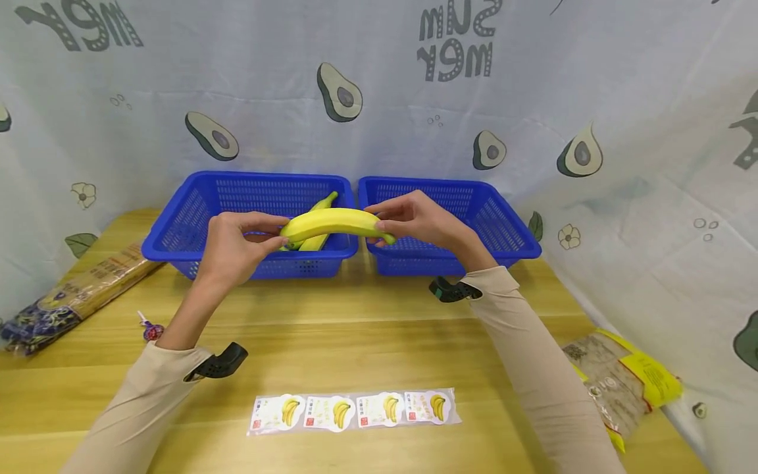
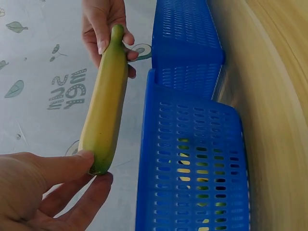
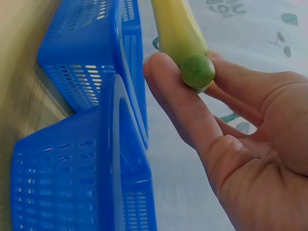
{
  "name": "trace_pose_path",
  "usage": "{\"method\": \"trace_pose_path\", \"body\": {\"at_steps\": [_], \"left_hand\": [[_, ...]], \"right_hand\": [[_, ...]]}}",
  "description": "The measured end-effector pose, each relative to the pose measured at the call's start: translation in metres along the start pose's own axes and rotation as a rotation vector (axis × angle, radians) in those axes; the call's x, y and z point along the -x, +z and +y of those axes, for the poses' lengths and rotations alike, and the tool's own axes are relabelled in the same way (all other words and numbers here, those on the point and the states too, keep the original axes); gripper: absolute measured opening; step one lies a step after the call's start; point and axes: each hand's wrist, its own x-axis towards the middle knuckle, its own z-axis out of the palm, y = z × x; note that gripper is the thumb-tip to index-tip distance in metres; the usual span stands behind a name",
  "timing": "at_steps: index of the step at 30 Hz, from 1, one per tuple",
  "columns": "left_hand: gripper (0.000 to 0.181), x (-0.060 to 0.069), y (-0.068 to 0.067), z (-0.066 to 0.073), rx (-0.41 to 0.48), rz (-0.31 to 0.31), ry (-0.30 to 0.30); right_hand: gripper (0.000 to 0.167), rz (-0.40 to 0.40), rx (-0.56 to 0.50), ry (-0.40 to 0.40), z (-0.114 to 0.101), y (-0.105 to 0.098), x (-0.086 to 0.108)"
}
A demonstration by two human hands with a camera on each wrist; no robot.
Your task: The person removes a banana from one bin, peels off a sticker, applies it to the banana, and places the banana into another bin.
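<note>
Both hands hold one yellow banana (image 1: 331, 222) level in the air, in front of the gap between two blue baskets. The left hand (image 1: 237, 243) pinches its blunt tip; the right hand (image 1: 417, 220) grips the stem end. In the left wrist view the banana (image 2: 107, 101) has green ends, with the left hand's (image 2: 53, 187) thumb and fingers at the lower one. The right wrist view shows the green stem (image 3: 198, 71) between the fingers and thumb of the right hand (image 3: 231, 134). More bananas (image 1: 322, 203) lie in the left basket (image 1: 172, 224), partly hidden.
The right basket (image 1: 503, 227) shows no contents in its visible part. A strip of banana cards (image 1: 353, 411) lies at the table's front. At left are a long package (image 1: 89, 289) and a lollipop (image 1: 152, 330); at right, a yellow-edged bag (image 1: 622, 382).
</note>
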Motion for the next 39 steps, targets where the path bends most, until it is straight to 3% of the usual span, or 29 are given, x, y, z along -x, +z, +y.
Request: {"method": "trace_pose_path", "body": {"at_steps": [6, 10, 17, 28, 39], "left_hand": [[0.027, -0.001, -0.002, 0.011, -0.022, -0.05, -0.004], [0.026, 0.002, -0.001, 0.018, -0.048, -0.071, -0.01], [0.027, 0.009, 0.005, 0.025, -0.01, -0.071, 0.02], [0.027, 0.03, 0.017, 0.022, 0.016, -0.094, 0.064], [0.024, 0.046, 0.026, 0.016, 0.004, -0.109, 0.121]], "right_hand": [[0.043, 0.048, 0.014, -0.012, -0.006, 0.004, 0.013], [0.048, 0.126, 0.115, -0.005, -0.01, 0.011, 0.021], [0.044, 0.256, 0.271, -0.006, -0.01, 0.024, 0.035], [0.049, 0.291, 0.182, -0.042, 0.004, 0.041, 0.054], [0.043, 0.322, 0.164, -0.08, 0.016, 0.055, 0.074]]}}
